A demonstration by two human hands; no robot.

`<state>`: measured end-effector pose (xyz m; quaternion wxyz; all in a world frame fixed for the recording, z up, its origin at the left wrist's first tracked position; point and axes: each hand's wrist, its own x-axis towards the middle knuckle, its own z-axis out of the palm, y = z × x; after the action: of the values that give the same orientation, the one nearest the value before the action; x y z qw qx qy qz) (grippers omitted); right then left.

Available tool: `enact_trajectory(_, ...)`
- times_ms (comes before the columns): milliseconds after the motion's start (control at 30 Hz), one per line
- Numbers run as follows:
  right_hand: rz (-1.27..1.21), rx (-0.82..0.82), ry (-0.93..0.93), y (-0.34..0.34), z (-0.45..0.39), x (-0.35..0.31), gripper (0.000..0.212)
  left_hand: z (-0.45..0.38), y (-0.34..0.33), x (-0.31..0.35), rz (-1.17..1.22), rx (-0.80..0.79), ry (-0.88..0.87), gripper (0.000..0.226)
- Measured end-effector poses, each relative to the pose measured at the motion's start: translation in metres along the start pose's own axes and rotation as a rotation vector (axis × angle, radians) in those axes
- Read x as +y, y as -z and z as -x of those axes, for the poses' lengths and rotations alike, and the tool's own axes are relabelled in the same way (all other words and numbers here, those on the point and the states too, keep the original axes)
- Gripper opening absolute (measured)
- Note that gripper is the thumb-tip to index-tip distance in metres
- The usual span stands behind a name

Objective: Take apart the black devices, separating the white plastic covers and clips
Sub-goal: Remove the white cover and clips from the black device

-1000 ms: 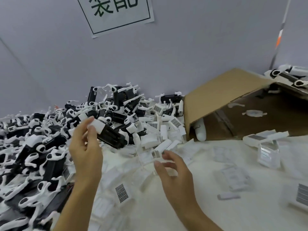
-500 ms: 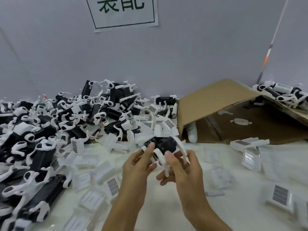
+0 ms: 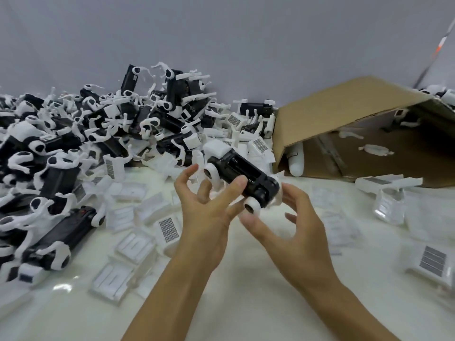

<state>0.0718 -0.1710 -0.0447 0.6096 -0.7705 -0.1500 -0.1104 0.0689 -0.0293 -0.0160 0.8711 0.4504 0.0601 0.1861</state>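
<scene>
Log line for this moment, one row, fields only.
step: disassembly | held: black device, white parts attached | left hand: grips device, thumb on top | right hand: fingers at its near end | device pile: left
</scene>
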Motion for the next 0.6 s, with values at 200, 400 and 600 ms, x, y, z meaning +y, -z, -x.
enact_trajectory(200, -0.034, 0.008, -0.078, 0.004, -0.004, 0.001, 0.071, 0.004, -0.001, -0.003, -0.31, -0.144, -0.109, 0.112)
enact_trajectory(400, -0.014, 0.092, -0.034, 0.005, -0.003, -0.002, 0.049, 0.016, -0.009, -0.009, -0.443, 0.051, -0.098, 0.107)
enact_trajectory(600, 0.021, 0.06, -0.042, 0.007, -0.003, -0.001, 0.058, 0.019, -0.011, -0.007, -0.624, 0.052, 0.109, 0.088)
